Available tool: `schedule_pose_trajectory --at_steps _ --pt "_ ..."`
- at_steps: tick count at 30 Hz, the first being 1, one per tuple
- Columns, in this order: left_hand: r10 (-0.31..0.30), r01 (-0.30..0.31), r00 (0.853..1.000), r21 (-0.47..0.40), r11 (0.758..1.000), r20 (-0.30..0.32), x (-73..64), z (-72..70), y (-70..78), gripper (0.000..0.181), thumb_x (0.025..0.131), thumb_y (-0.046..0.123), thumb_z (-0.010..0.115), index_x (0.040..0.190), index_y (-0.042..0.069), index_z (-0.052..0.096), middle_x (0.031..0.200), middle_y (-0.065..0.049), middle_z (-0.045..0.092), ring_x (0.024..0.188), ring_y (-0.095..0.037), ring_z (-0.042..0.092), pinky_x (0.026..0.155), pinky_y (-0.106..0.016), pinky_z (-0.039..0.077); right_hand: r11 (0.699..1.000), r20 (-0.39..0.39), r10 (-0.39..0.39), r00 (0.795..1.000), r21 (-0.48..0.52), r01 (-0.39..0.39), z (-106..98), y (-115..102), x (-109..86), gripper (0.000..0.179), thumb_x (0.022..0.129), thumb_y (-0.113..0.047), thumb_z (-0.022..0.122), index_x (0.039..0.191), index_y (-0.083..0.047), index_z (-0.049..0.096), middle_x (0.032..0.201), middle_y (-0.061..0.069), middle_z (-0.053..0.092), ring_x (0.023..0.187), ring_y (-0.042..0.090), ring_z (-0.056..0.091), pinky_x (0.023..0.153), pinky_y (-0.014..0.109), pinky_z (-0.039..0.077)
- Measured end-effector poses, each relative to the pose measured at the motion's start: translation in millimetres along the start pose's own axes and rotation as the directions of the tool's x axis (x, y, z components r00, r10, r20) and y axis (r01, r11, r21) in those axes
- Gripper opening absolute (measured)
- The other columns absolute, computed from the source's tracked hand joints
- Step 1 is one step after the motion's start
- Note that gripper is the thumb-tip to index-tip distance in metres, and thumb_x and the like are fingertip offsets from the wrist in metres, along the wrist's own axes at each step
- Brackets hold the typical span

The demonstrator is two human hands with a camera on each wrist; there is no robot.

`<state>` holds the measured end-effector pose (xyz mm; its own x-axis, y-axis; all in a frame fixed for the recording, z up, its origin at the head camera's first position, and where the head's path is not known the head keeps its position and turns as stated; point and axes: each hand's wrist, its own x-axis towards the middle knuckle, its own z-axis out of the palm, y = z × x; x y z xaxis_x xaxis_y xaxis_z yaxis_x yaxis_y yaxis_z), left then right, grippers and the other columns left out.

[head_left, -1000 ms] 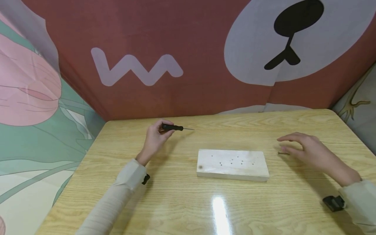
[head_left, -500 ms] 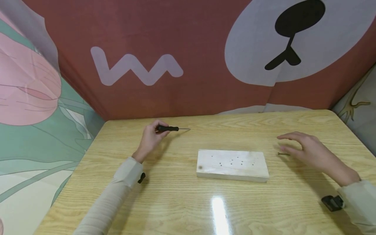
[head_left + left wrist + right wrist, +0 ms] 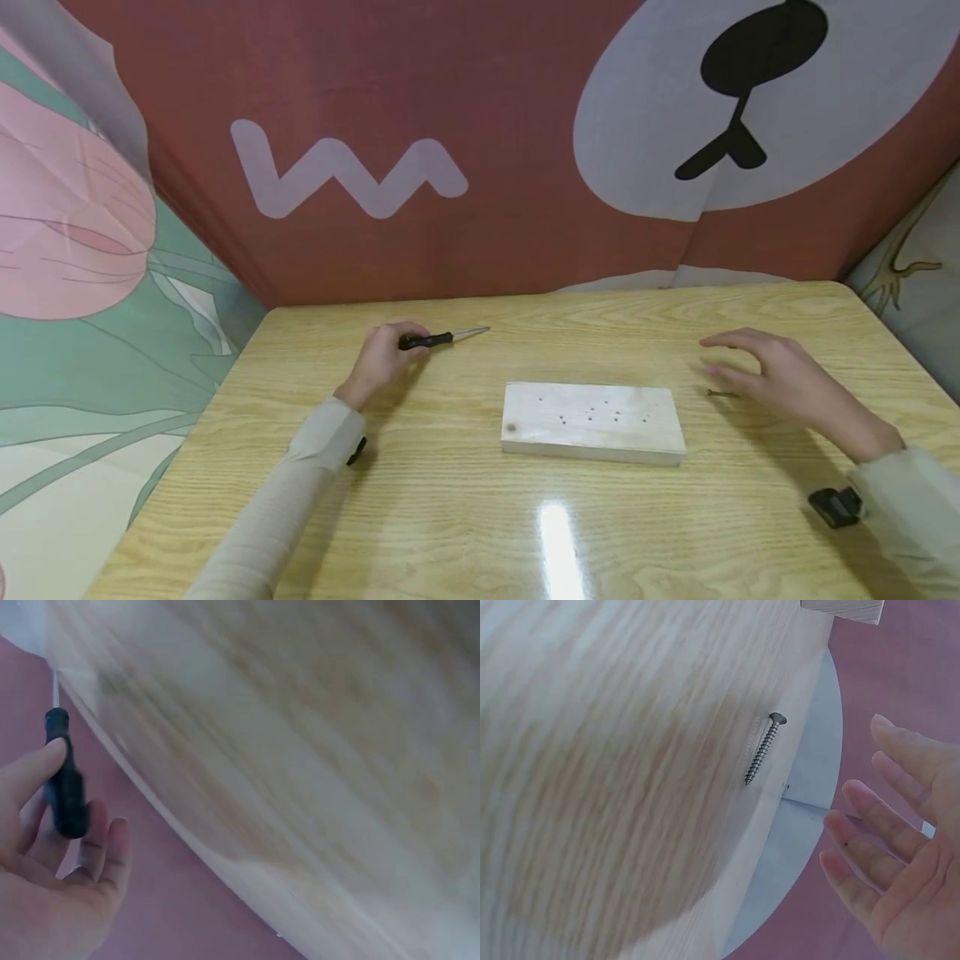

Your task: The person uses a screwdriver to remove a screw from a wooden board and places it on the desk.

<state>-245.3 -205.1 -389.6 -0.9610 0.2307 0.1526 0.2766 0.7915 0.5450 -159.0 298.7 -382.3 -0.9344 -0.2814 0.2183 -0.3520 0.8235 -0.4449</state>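
Note:
Near the table's far left side, my left hand [image 3: 381, 358] holds a screwdriver [image 3: 437, 340] by its black handle, the shaft pointing right. The left wrist view shows my thumb pressed on the handle [image 3: 66, 784], with the other fingers behind and beside it. A threaded screw [image 3: 763, 746] lies on the table. My right hand [image 3: 783, 382] is over and beside that screw, fingers spread and holding nothing. Between the hands is a pale wooden block [image 3: 592, 408] with several small holes in its top, one end nearer the screw.
The wood-grain table [image 3: 450, 517] has its back edge against a red printed cloth [image 3: 510, 242]. Another printed cloth [image 3: 82, 250] hangs along the left. In the right wrist view, a corner of the block [image 3: 847, 609] shows at the top.
My left hand has shifted left and slightly lower with the screwdriver, whose tip now points a little upward in view. My right hand has moved slightly up and left, leaving the screw in plainer sight.

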Motion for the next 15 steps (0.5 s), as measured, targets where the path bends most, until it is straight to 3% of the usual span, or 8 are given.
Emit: schedule_pose_trajectory --at_steps 7,15 --pt "-0.024 0.017 0.994 0.065 0.998 0.105 4.6 1.0 -4.5 0.027 0.089 0.008 0.074 0.115 0.005 0.072 0.113 -0.016 0.073 0.104 -0.031 0.07 0.09 -0.046 0.057 1.0 -0.022 -0.025 0.999 -0.005 0.025 2.6 -3.4 6.7 0.041 0.092 -0.019 0.072 0.127 0.0 0.063 0.128 0.029 0.061 0.118 0.049 0.054 0.087 0.063 0.048" --pt "-0.022 0.006 0.986 0.096 0.995 0.167 7.6 1.8 -5.9 0.029 0.09 0.008 0.073 0.118 0.006 0.069 0.114 -0.016 0.073 0.106 -0.032 0.068 0.095 -0.047 0.055 0.998 -0.058 -0.058 0.997 -0.008 0.057 3.0 -5.9 18.1 0.048 0.089 -0.017 0.075 0.131 0.0 0.06 0.132 0.03 0.058 0.12 0.051 0.052 0.091 0.065 0.046"
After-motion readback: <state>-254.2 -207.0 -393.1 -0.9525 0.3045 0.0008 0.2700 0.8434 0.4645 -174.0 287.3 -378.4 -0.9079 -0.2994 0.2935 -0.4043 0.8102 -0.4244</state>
